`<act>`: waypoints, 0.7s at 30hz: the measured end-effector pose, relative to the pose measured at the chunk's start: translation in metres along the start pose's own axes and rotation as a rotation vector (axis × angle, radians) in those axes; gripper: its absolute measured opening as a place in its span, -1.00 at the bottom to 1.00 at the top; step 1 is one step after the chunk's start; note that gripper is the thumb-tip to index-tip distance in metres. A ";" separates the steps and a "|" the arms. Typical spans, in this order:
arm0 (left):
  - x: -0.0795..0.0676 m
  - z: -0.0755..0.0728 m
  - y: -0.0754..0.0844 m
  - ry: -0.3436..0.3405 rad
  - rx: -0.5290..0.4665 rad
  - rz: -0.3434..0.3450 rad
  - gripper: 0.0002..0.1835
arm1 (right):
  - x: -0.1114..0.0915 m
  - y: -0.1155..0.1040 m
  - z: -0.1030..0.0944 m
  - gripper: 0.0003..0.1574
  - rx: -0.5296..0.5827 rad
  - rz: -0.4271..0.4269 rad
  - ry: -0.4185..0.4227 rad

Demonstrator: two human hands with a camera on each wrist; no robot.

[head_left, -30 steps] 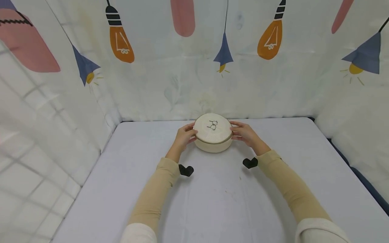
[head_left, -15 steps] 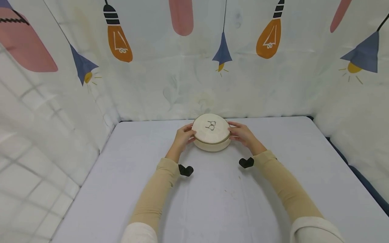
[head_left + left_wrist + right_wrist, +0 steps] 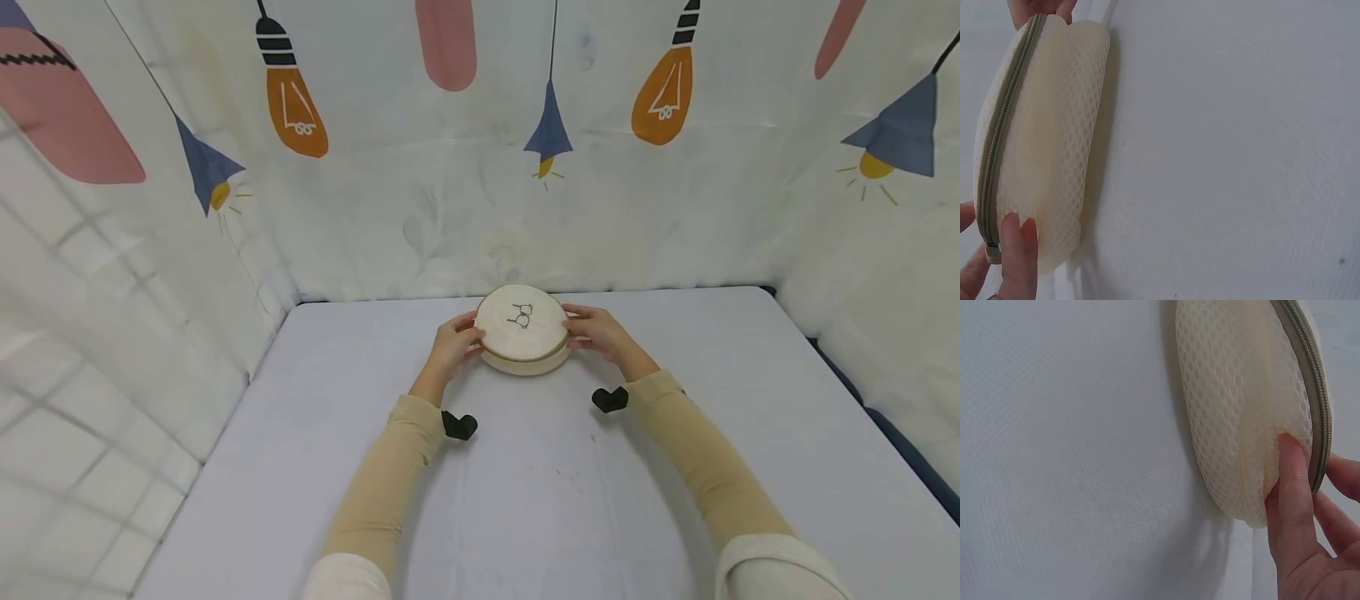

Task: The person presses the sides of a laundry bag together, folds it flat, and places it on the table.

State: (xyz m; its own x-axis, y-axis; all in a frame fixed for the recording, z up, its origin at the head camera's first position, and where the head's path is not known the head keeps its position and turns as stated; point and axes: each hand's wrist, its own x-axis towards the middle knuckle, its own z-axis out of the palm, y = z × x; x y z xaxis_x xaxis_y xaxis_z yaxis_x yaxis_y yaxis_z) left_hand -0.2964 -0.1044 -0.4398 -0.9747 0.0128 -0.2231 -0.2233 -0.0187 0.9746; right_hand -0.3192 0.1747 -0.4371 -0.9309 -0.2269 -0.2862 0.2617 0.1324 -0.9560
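Note:
A round cream mesh laundry bag [image 3: 523, 327] stands on the table near its far edge, with small line drawings on its flat top. Round its upper rim runs an olive zipper [image 3: 1002, 125], and the zip pull sits close to the left fingers. My left hand [image 3: 453, 340] grips the bag's left side, thumb and fingers spread over the rim and the mesh wall. Opposite it, my right hand [image 3: 598, 332] holds the right side, with fingertips [image 3: 1291, 450] pressing into the soft mesh [image 3: 1222, 406]. Whether anything lies inside the bag cannot be seen.
A white cloth covers the table [image 3: 525, 500]. Behind it hangs a pale curtain [image 3: 360, 217] printed with lamps and bulbs, and more pale fabric stands at both sides. A black heart-shaped piece hangs at each wrist. A few small specks lie on the cloth.
The bag's top has sunk slightly towards its base, so less of the side wall shows. Both hands keep their hold, and the right hand has shifted a little left.

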 end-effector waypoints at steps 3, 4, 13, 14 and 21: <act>0.000 0.000 0.000 0.004 0.005 0.000 -0.40 | 0.002 -0.001 0.000 -0.27 -0.012 0.004 -0.002; 0.000 0.000 0.000 0.006 0.005 -0.001 -0.40 | 0.003 -0.001 -0.001 -0.27 -0.017 0.007 -0.003; -0.002 0.000 0.000 0.020 0.002 -0.013 -0.39 | 0.006 -0.003 0.001 -0.27 -0.035 0.034 0.014; -0.002 0.000 -0.001 0.024 0.004 -0.016 -0.39 | 0.006 -0.003 0.001 -0.27 -0.044 0.037 0.015; 0.001 0.001 -0.002 0.042 0.020 -0.030 -0.40 | 0.007 -0.003 0.004 -0.26 -0.101 0.032 0.004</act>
State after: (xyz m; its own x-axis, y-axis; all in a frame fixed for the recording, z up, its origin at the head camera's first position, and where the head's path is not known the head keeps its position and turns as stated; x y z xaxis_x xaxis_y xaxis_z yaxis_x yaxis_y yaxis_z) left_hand -0.2969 -0.1030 -0.4420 -0.9672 -0.0294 -0.2523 -0.2524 0.0011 0.9676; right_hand -0.3252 0.1692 -0.4365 -0.9237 -0.2169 -0.3159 0.2643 0.2364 -0.9350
